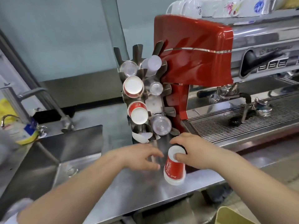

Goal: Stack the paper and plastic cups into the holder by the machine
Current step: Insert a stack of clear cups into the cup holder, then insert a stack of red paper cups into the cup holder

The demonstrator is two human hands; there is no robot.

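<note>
While the right hand (196, 153) gripped the base end of a short stack of red paper cups (175, 167) standing upside down on the steel counter (142, 188), the left hand (142, 156) hovered just beside it, fingers spread, holding nothing. That stack was not yet loaded. Beyond, the metal cup holder (145, 97) beside the red espresso machine (194, 50) already carried red paper cups (133, 86) in its left slots and clear plastic cups (161, 124) on the right; the nearest slots looked partly free. Judged mostly done.

Red paper cups (174, 168) with white bases (white lettering too), a glossy red espresso machine (194, 50), clear plastic cups (161, 125).
</note>
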